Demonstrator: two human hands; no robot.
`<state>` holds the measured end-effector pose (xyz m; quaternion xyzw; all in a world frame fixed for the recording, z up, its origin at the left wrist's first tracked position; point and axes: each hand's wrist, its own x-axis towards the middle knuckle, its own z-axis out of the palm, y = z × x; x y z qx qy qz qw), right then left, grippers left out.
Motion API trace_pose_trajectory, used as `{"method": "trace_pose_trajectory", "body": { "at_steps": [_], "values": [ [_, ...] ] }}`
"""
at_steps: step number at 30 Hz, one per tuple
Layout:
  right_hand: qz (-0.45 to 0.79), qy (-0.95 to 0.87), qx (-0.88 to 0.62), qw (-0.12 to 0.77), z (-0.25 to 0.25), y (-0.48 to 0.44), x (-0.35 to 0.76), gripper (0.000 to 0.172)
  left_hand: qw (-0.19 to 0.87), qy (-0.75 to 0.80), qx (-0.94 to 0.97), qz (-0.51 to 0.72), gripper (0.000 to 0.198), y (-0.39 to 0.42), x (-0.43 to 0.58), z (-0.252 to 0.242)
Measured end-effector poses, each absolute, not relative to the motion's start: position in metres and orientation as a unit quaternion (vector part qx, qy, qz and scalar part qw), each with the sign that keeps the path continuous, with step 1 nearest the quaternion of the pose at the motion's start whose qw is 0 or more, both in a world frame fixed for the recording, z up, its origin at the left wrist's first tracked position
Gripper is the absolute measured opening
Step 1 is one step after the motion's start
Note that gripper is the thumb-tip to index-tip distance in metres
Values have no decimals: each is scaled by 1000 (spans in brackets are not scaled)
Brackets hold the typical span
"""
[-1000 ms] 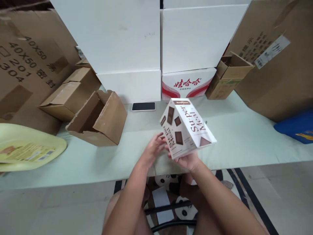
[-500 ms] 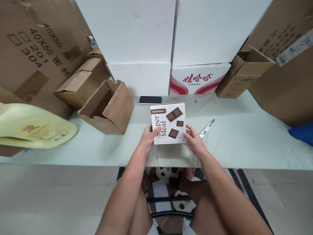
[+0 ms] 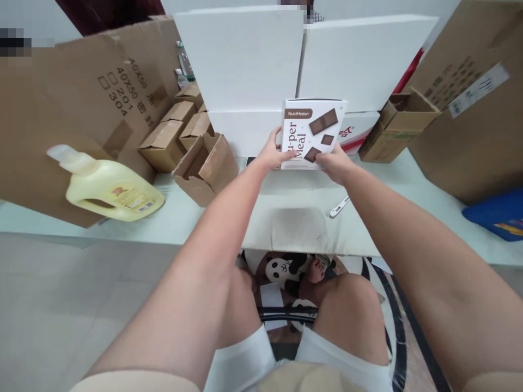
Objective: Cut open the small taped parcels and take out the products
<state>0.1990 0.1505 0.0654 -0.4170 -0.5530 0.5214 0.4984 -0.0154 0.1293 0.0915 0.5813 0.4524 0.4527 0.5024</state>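
Note:
Between my two hands is a white meal box (image 3: 314, 130) with chocolate pieces and brown lettering printed on its front. It is held upright off the table, in front of the white cartons. My left hand (image 3: 273, 152) grips its lower left side, thumb across the front. My right hand (image 3: 335, 163) grips the lower right corner, thumb also on the front; the other fingers are mostly hidden behind. A white utility knife (image 3: 340, 207) lies on the table below my right forearm. A phone, largely covered by my left hand, lies behind it.
An open brown carton (image 3: 216, 169) stands to the left, with several small cartons (image 3: 163, 136) behind it. A yellow jug (image 3: 118, 190) lies at far left. On the right are another open carton (image 3: 384, 133) and a blue container (image 3: 496, 215). White cartons (image 3: 249, 60) form a wall behind.
Both hands have carried the meal box up and away from me, toward the white cartons. My arms are now stretched further out. The camera view has tilted upward.

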Motion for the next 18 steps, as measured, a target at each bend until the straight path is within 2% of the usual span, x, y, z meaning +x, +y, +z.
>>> {"method": "trace_pose_trajectory", "body": {
  "at_steps": [4,6,8,12,14,18],
  "values": [
    [522,-537,-424,508,75,125,206,61,505,442,562,483,101,116,-3,91],
    [511,-511,-453,522,64,109,225,58,499,473,550,474,96,107,-1,79],
    [474,-466,-516,541,48,98,259,48,476,515,550,453,89,97,-3,60],
    [367,-330,-680,542,20,85,362,28,382,595,615,349,64,79,-16,10],
    [326,-273,-733,532,9,81,410,28,312,625,668,255,55,70,-20,-13],
    [279,-223,-779,515,-16,87,461,30,255,631,706,197,49,51,-14,-46]
  ]
}}
